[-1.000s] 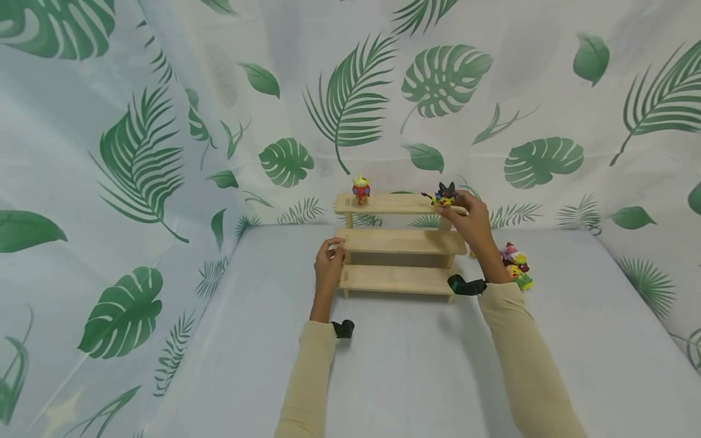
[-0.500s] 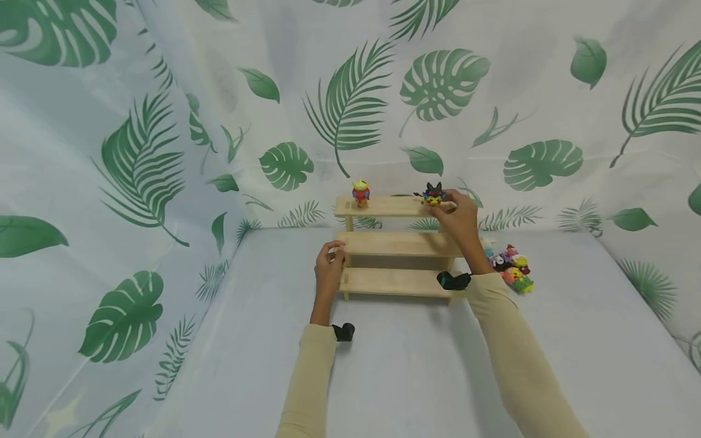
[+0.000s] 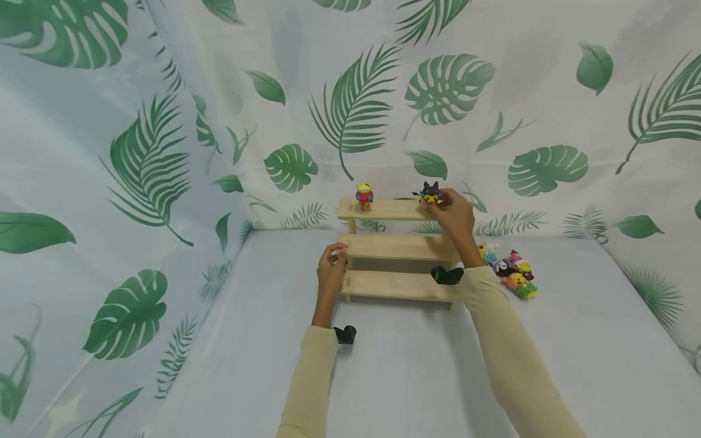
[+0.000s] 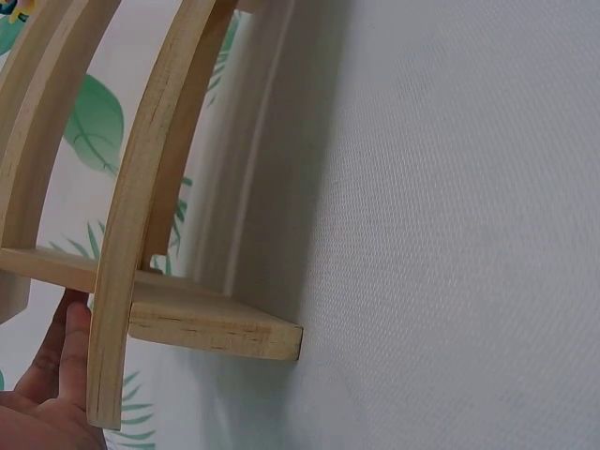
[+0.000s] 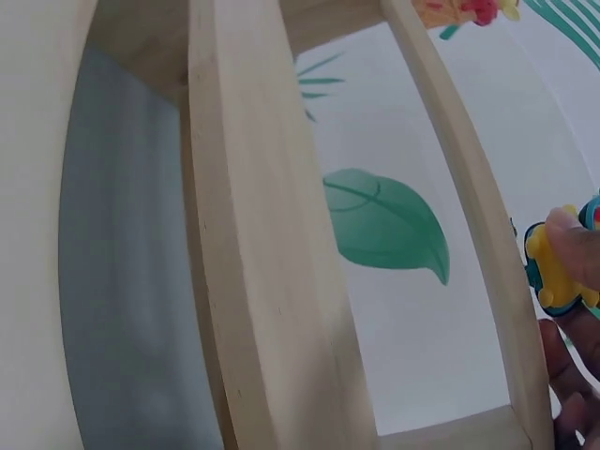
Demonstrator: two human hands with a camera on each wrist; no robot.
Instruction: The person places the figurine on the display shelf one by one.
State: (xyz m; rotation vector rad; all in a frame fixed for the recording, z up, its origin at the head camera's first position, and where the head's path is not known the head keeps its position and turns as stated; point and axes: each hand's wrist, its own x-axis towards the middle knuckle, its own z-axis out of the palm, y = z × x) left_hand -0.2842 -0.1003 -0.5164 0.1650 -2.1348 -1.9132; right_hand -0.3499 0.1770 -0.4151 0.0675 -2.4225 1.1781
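Note:
A three-tier wooden display shelf (image 3: 400,245) stands against the back wall. My right hand (image 3: 457,214) pinches a small yellow figurine (image 3: 430,193) with a black, eared hood, close over the right part of the top tier. In the right wrist view, thumb and fingers hold the figurine's yellow body (image 5: 551,272) just beyond the tier's edge. My left hand (image 3: 331,267) grips the shelf's left end at the middle tier; its fingers (image 4: 73,361) reach behind the side frame in the left wrist view. A red-and-blue figurine with a yellow head (image 3: 364,196) stands on the top tier's left.
Several colourful figurines (image 3: 515,274) lie in a cluster on the pale tablecloth (image 3: 405,365), right of the shelf. Behind and to the left hangs a white cloth wall (image 3: 219,121) printed with green leaves.
My right hand has moved left along the top tier with the yellow figurine, uncovering more of the cluster on the right. The left hand stays at the shelf's end.

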